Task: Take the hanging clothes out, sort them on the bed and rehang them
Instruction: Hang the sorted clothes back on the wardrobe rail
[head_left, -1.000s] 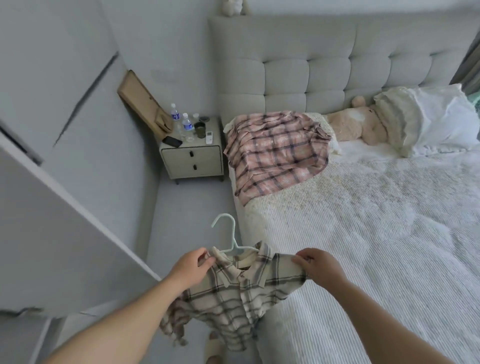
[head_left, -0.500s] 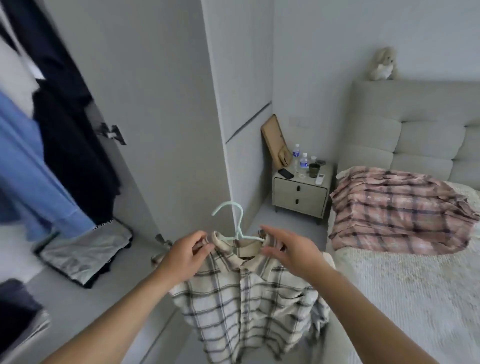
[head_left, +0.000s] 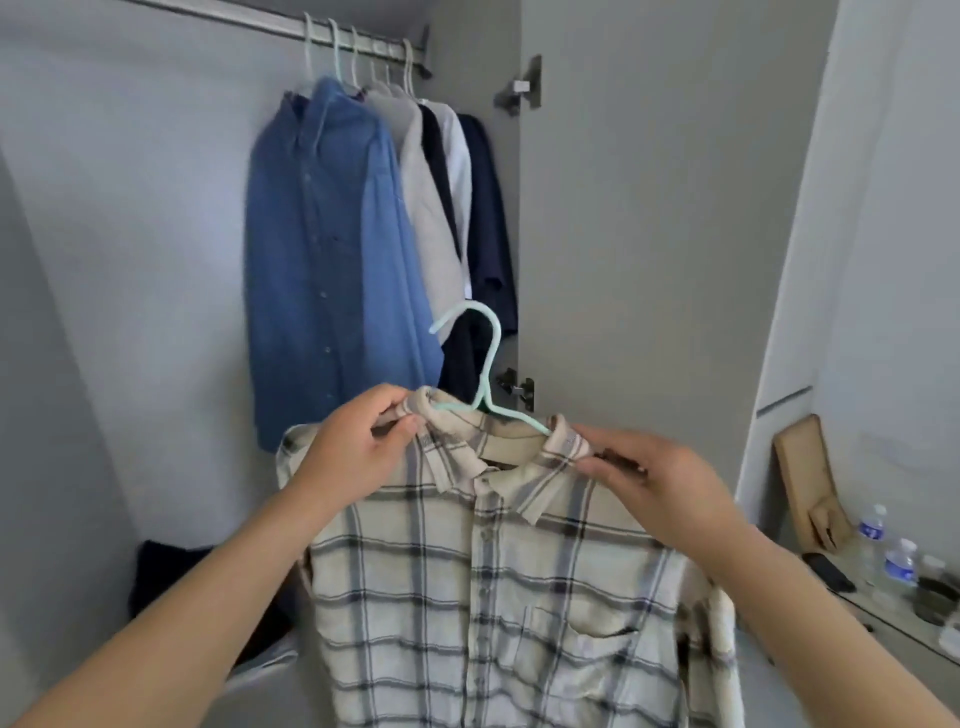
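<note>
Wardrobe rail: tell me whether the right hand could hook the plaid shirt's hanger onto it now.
Probably yes: the rail has bare space left of the hung shirts, though both hands grip the plaid shirt.

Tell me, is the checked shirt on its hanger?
Yes. The checked shirt hangs from the green hanger, whose arms go inside its collar.

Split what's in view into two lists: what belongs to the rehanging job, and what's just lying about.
Part of the job:
plaid shirt
mint hanger
left hand and right hand, gripping the shirt's shoulders
closet rod
hung shirts

Lying about:
water bottles
black phone
nightstand
</note>
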